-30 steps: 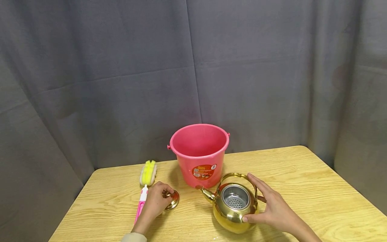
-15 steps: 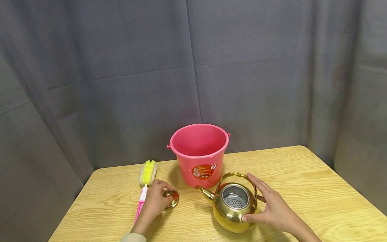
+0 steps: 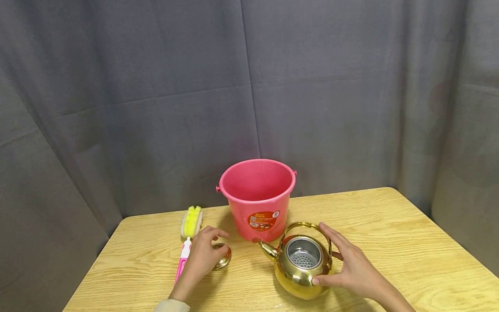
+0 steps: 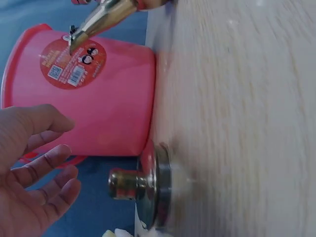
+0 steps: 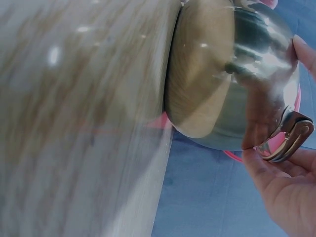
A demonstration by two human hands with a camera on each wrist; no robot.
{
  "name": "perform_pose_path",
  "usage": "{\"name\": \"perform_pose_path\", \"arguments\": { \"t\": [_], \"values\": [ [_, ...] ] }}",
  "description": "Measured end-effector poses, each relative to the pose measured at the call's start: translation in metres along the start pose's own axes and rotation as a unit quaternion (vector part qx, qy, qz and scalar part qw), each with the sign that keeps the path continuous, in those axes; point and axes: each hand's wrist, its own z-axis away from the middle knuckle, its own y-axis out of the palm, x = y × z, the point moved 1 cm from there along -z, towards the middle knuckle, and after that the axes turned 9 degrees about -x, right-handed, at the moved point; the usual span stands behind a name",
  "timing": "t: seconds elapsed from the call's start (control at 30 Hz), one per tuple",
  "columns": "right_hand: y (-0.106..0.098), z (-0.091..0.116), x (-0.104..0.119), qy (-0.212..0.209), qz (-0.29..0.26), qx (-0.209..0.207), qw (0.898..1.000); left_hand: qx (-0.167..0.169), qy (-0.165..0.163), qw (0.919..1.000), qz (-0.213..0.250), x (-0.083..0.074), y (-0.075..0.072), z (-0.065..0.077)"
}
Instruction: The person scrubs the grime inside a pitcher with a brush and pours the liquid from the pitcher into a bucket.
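Note:
On the table stands a gold teapot (image 3: 299, 281), its top uncovered over a perforated metal strainer (image 3: 304, 253). My right hand (image 3: 348, 271) holds it from the right, thumb on the body and forefinger against the raised handle (image 3: 305, 224). In the right wrist view, fingers (image 5: 289, 182) of that hand lie at the shiny body near the handle's base. The teapot's lid (image 3: 223, 259) lies on the table, knob (image 4: 123, 183) upward. My left hand (image 3: 204, 255) hovers just beside the lid, fingers loosely bent and apart from the knob in the left wrist view.
Behind the teapot stands a pink bucket (image 3: 257, 225), with the spout (image 3: 268, 250) pointing toward it. A sponge brush (image 3: 191, 223) with a pink and white handle lies left of my left hand. A grey curtain (image 3: 195, 108) hangs behind the wooden table (image 3: 390, 242).
My left hand has let go of the lid's knob, and its fingers have spread and lifted slightly. The lid stays put. My right hand and the teapot have not visibly moved.

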Motion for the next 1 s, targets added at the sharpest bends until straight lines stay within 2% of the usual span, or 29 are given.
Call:
{"name": "perform_pose_path", "arguments": {
  "t": [0.23, 0.4, 0.53, 0.83, 1.0],
  "values": [
    [0.000, 0.000, 0.000, -0.004, 0.004, -0.001, 1.000, 0.020, -0.028, 0.9982, 0.049, -0.011, 0.001, -0.004],
    [-0.001, -0.001, -0.001, -0.006, 0.003, -0.001, 1.000, 0.020, -0.024, 0.9980, 0.055, -0.017, 0.001, -0.006],
    [-0.002, -0.001, -0.001, -0.003, 0.003, -0.002, 1.000, 0.011, -0.011, 0.9980, 0.062, -0.022, 0.002, -0.006],
    [-0.001, 0.000, 0.000, -0.007, 0.011, -0.006, 1.000, -0.014, 0.052, 0.9954, 0.078, -0.038, 0.005, -0.004],
    [0.000, 0.001, 0.000, -0.005, 0.010, -0.001, 1.000, -0.037, 0.067, 0.9939, 0.079, -0.043, 0.006, -0.005]
  ]
}}
